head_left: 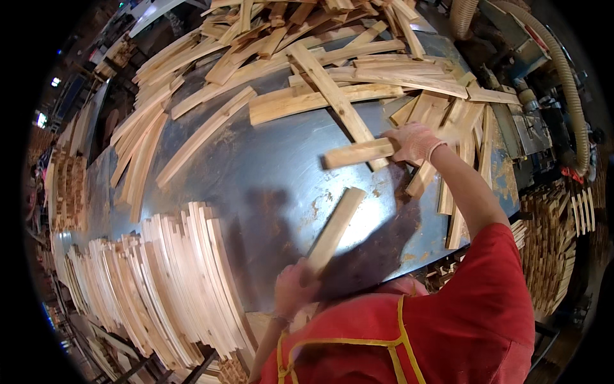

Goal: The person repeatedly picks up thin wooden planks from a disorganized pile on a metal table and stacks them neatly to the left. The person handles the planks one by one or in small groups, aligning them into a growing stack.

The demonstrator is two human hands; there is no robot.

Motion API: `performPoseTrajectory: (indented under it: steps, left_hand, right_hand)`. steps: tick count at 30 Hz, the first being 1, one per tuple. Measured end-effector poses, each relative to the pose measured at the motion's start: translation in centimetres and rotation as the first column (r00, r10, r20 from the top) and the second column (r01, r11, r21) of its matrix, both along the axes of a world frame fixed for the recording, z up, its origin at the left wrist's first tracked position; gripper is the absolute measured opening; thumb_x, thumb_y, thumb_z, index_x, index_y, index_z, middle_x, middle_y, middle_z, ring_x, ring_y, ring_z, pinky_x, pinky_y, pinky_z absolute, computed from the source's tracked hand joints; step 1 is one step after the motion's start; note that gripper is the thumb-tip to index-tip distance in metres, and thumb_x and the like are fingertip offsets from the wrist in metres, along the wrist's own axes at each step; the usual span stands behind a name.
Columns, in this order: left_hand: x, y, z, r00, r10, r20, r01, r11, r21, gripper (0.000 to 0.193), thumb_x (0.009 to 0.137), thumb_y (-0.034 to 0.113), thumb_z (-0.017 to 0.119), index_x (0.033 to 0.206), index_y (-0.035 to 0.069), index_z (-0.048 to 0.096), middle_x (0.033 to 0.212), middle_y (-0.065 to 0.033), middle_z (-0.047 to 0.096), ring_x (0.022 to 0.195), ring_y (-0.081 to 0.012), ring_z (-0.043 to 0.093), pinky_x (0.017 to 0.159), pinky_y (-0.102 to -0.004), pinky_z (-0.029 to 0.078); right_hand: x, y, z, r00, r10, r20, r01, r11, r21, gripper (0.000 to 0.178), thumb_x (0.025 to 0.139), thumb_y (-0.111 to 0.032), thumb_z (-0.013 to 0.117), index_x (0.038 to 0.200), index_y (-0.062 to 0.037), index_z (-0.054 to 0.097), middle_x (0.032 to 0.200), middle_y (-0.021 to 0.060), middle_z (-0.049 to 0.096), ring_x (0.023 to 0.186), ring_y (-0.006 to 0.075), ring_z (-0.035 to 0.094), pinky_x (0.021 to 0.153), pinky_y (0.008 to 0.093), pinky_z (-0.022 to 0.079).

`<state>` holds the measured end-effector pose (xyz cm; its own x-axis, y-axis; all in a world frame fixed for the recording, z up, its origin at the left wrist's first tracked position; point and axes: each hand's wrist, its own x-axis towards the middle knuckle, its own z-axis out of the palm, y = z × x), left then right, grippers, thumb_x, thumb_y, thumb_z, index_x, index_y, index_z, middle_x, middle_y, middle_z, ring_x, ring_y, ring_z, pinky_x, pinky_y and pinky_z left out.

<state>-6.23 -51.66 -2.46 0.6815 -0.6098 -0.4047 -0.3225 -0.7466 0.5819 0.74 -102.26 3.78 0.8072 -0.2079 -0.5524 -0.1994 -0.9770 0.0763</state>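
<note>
My left hand (296,291), low and close to my body, grips the near end of a short wooden board (338,223) that slants up and away over the metal tabletop (281,166). Farther out on the right, my right hand (416,142) in a pale knitted glove is closed round the right end of another wooden slat (358,154). That slat points left and crosses over the lower end of a long plank (332,96). My right fingertips are partly hidden. Loose boards (470,128) lie in a jumble just beside and beyond this hand.
Upright rows of pale strips (185,275) stand packed at the left near edge. A heap of boards (275,32) covers the far side. Machinery with a ribbed hose (579,121) stands to the right, above stacked wood (547,243).
</note>
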Motion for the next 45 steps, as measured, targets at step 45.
performPoseTrajectory:
  steps: [45]
  left_hand:
    - [3.4, -6.4, -4.3, 0.725, 0.677, -0.126, -0.688, 0.718, -0.106, 0.091, 0.088, 0.043, 0.075, 0.162, 0.003, 0.040, 0.138, -0.0299, 0.066, 0.126, -0.0475, 0.065, 0.106, -0.0498, 0.053]
  right_hand:
    - [-10.3, 28.3, -13.6, 0.809, -0.574, 0.124, 0.137, 0.391, 0.910, 0.111, 0.091, -0.015, 0.083, 0.176, -0.0094, 0.011, 0.159, 0.0252, 0.046, 0.140, 0.0385, 0.055, 0.119, 0.0422, 0.045]
